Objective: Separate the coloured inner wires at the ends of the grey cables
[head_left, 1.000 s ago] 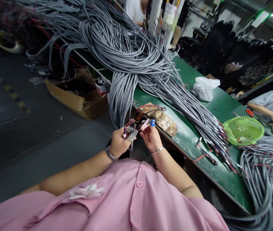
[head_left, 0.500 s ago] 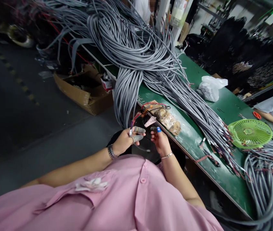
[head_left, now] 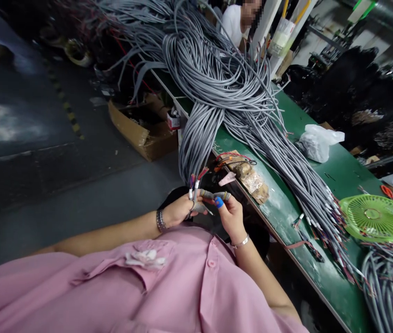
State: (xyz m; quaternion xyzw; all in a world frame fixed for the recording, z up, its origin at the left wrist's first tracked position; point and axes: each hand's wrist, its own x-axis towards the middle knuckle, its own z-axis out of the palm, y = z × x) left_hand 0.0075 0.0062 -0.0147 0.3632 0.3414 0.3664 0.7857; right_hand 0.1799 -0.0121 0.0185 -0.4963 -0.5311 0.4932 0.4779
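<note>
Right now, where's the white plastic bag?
In the head view, the white plastic bag is right of centre on the green table, just right of the grey cables, up and left of the green fan.

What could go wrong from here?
Cable ends in the left hand show exposed wires, which might snag or bend.
Grey cables drape over the table edge and could slide off.
Loose wire ends lie close to the green fan and might catch.

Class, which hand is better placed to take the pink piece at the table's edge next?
Right, I'd judge: the right grip is nearer the pink piece, while the left grip holds wire-ended cables.
</note>
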